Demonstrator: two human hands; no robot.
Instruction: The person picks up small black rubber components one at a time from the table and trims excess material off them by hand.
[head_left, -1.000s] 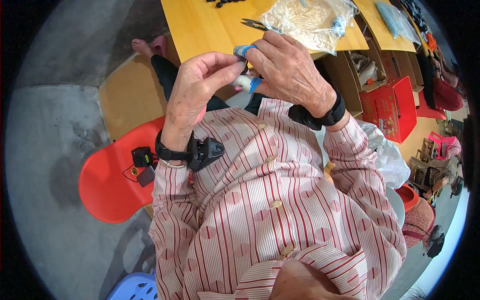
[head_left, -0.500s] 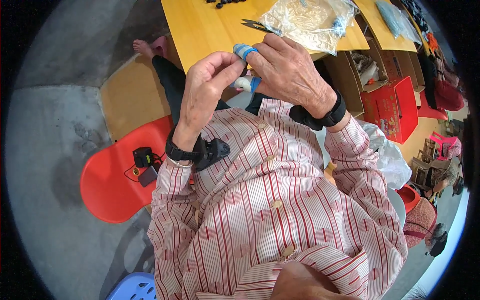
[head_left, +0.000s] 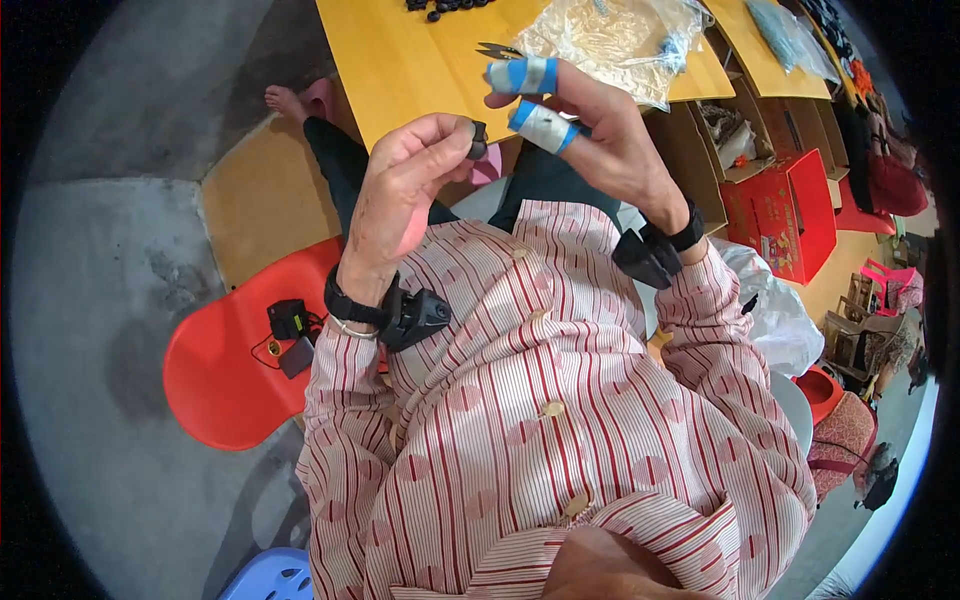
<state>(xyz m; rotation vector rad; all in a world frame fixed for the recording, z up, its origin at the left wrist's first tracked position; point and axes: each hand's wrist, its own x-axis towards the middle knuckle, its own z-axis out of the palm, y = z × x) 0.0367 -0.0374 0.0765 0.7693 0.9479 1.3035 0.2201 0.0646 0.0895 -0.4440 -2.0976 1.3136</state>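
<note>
Between the thumb and forefinger of my left hand (head_left: 415,185) is a small black piece (head_left: 479,141), raised in front of the near table edge; its exact kind cannot be made out. My right hand (head_left: 590,125) is apart from it, to the right, with thumb and forefinger spread and nothing between them. Blue and white tape (head_left: 522,75) wraps the right forefinger, and similar tape (head_left: 543,127) wraps the thumb. Just beyond the right fingertips, a pair of dark scissors (head_left: 499,51) lies on the yellow table (head_left: 400,75).
Several small black pieces (head_left: 445,5) lie at the table's far side. A clear plastic bag (head_left: 610,45) rests right of the scissors. Open cardboard boxes (head_left: 690,165) and a red box (head_left: 780,215) stand at the right. A red chair (head_left: 225,360) holding small devices (head_left: 288,318) is at my left.
My right hand has let go of the black piece and drawn away to the right, its thumb and forefinger parting. My left hand stays nearly in place, still pinching the piece.
</note>
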